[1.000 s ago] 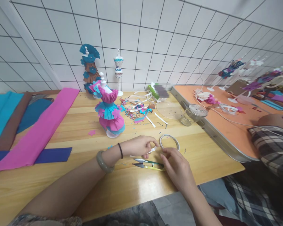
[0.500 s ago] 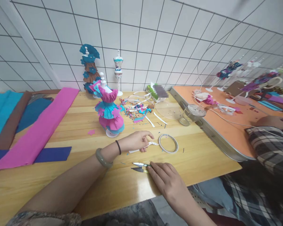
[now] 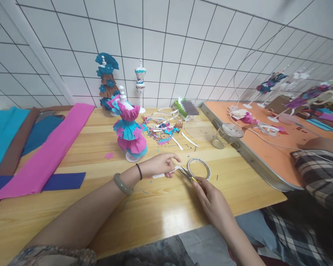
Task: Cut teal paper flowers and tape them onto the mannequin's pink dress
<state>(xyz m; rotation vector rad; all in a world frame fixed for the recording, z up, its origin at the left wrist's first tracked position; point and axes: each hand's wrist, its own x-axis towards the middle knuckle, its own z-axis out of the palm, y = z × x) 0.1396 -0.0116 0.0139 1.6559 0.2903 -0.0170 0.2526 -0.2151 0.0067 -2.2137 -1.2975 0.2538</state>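
Between the fingers of my left hand (image 3: 165, 165) is a narrow white strip of tape (image 3: 158, 176), pinched near the roll. My right hand (image 3: 211, 192) is closed around a pair of thread snips (image 3: 187, 174), whose blades point up and left at the strip's end. Whether the blades have cut through it, I cannot tell. Just beyond the snips lies the roll of double-sided tape (image 3: 199, 169). A small dress form in a pink and blue crepe-paper dress (image 3: 130, 129) stands left of my left hand, with a pink paper flower (image 3: 109, 156) lying beside it.
Crepe-paper sheets (image 3: 50, 147) cover the table's left side. Paper scraps (image 3: 163, 131) and a clear jar (image 3: 230, 132) lie toward the back. Two more dress forms (image 3: 140, 85) stand by the tiled wall. At the right, a person in a plaid sleeve (image 3: 319, 173) sits by an orange table (image 3: 266, 155).
My right hand has picked the snips up off the table and brought them forward to the tape strip. My left hand has stayed nearly still, holding the strip.
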